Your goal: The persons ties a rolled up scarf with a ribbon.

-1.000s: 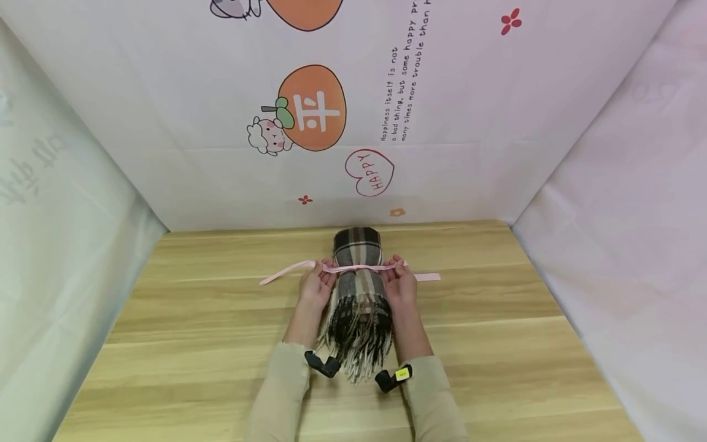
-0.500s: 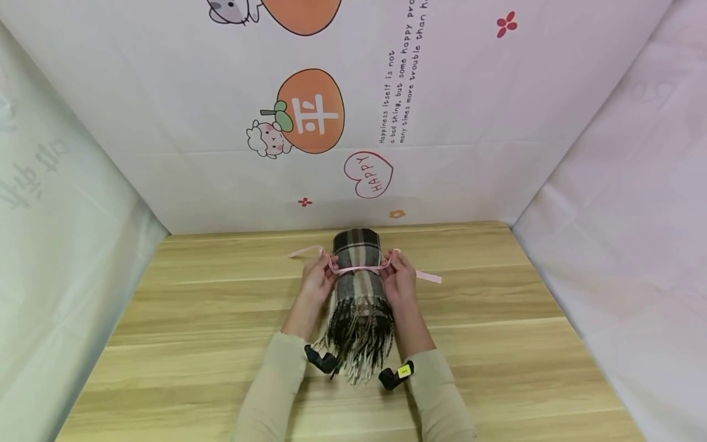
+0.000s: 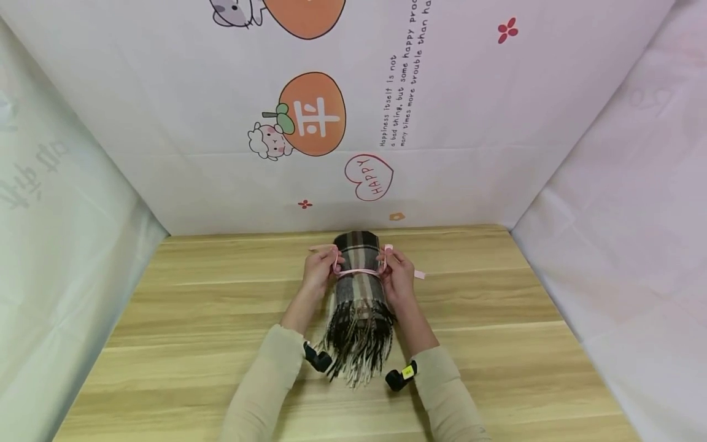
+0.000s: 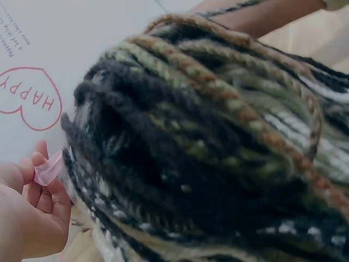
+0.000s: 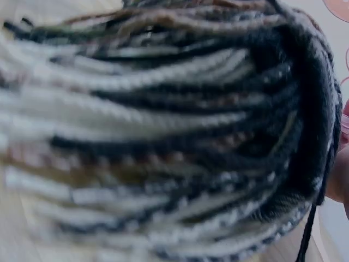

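A rolled plaid scarf (image 3: pixel 359 288) in black, grey, beige and white lies on the table, its fringe (image 3: pixel 359 347) towards the person. Across its middle runs a pink ribbon (image 3: pixel 359 271). To the left of the roll, the left hand (image 3: pixel 319 270) pinches one side of the ribbon between thumb and fingers; the left wrist view shows that pinched pink piece (image 4: pixel 49 170) close up. On the other side the right hand (image 3: pixel 400 276) pinches the ribbon too, with a loose end sticking out past it. Fringe hides most of the right hand in the right wrist view.
The wood-grain table (image 3: pixel 193 344) spreads out on both sides of the scarf. Behind it stands a white printed backdrop (image 3: pixel 442 172), close to the scarf's far end. White sheets (image 3: pixel 635 215) close off the left and right sides.
Both hands have drawn the ribbon's sides up and slightly away from the person, so it now bends sharply at the roll's edges. The loose ends beyond the hands look shorter.
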`<action>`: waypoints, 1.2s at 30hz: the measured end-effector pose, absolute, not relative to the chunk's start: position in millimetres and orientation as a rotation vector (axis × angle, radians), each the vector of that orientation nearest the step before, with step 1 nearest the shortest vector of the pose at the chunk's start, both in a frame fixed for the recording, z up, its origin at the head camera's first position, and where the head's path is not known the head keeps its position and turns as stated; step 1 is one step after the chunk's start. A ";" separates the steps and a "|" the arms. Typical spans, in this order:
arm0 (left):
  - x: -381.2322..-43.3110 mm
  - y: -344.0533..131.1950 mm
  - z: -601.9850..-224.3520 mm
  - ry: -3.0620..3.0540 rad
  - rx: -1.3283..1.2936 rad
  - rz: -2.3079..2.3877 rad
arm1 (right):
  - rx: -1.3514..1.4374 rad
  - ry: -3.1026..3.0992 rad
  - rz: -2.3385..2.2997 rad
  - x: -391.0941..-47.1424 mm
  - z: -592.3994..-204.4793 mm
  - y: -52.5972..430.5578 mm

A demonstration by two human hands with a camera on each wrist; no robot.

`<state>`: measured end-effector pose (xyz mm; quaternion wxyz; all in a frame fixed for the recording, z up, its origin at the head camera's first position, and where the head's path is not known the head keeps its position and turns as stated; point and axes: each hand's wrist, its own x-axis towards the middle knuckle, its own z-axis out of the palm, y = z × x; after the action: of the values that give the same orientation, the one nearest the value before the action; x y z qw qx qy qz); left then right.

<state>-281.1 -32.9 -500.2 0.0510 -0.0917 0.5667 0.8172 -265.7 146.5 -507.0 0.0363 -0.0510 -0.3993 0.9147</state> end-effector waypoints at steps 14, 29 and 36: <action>-284.4 -37.9 -495.6 2.090 0.101 2.186 | 0.072 -1.814 2.460 -268.5 -497.6 146.2; -277.7 -39.5 -472.4 2.165 0.193 1.962 | 0.248 -1.917 2.323 -269.8 -497.4 139.1; -284.1 -38.6 -479.7 2.235 0.250 1.870 | 0.278 -1.974 2.287 -264.9 -489.4 138.3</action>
<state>-284.1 -38.6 -479.7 0.1079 0.0849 0.7597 0.6356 -264.9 138.3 -489.4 0.0537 0.0914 -0.6497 0.7528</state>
